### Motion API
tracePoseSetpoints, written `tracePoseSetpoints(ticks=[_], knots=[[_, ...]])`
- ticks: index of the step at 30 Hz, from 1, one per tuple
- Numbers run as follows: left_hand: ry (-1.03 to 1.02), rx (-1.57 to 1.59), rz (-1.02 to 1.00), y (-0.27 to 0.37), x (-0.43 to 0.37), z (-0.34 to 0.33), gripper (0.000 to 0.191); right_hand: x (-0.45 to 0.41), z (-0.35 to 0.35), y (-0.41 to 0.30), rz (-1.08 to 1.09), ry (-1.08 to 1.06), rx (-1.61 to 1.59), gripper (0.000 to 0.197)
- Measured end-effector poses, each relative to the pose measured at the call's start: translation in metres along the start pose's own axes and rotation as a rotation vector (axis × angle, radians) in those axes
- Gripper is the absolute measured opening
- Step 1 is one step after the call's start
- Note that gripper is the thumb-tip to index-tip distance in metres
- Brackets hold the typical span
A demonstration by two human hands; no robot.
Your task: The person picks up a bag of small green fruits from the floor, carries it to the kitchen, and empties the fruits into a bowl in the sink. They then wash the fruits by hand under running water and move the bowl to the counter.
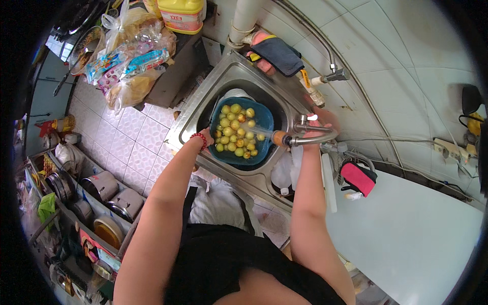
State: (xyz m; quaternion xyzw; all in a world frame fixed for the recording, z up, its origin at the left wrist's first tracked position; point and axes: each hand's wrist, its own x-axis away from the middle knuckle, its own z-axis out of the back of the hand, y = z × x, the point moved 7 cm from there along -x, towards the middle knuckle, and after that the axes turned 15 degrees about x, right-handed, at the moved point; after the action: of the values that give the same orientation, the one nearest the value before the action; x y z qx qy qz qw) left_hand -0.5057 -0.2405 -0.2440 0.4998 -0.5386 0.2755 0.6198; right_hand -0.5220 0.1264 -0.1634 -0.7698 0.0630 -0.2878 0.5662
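Note:
A teal plastic basin [268,114] sits in the stainless steel sink [238,65], holding many round yellow-green fruits [228,131], some with brown patches. My left hand [206,138], a red bead bracelet at its wrist, grips the basin's left rim. Water sprays leftward into the basin from the orange-tipped nozzle [281,138] of the metal faucet [316,140]. Behind the spout, my right hand [317,127] is at the faucet's lever [304,119]. The spout partly hides that hand, so its grip is unclear.
Clear plastic bottles [283,171] stand in the sink's smaller side. A white tabletop [400,228] extends at right. Bagged food [131,61] and a yellow jug [181,15] occupy the cabinet at upper left. Metal pots [101,185] fill a rack at left.

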Motion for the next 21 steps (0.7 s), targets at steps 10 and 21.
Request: tracePoseSetpoints(ticks=[10, 21], knots=[[0.036, -0.307, -0.233, 0.004, -0.024, 0.002, 0.064, 0.056, 0.034, 0.051, -0.025, 0.450, 0.243, 0.030], [0.139, -0.404, -0.280, -0.016, -0.066, 0.004, 0.042, 0.048, -0.063, 0.083, 0.020, 0.040, 1.646, 0.032]])
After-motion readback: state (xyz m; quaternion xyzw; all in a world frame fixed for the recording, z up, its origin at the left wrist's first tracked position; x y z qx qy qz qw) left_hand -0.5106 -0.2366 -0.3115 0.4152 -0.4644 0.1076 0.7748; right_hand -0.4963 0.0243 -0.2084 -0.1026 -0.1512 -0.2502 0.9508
